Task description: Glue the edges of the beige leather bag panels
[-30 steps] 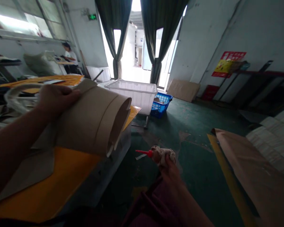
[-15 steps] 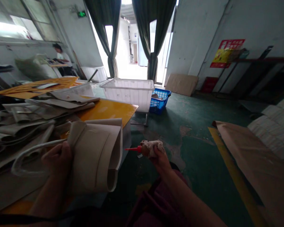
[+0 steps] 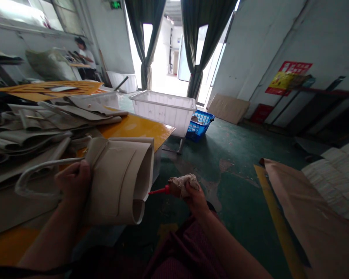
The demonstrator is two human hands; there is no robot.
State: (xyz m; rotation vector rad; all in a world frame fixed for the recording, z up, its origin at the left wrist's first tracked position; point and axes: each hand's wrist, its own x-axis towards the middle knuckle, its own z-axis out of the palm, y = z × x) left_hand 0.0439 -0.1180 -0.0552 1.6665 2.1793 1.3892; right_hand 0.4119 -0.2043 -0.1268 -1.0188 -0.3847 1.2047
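And here's the right hand [image 3: 193, 192] curled round a rag-wrapped bottle [image 3: 176, 188], red nozzle [image 3: 159, 190] aimed left, tip at or just beside the mouth of the beige bag [image 3: 113, 180], held sideways by the table [image 3: 139, 126], left hand [image 3: 75, 179] clenching its opposite end.

My left forearm [image 3: 52, 232] extends bare from the lower left, and at its end my left grip [image 3: 74, 178] is curled like a fist, with the fingers folded inward. My right forearm [image 3: 229, 238], also bare, slants from the lower right toward the middle. My right grip [image 3: 196, 199] is closed too, its thumb pointing forward. Both grips stand well apart.
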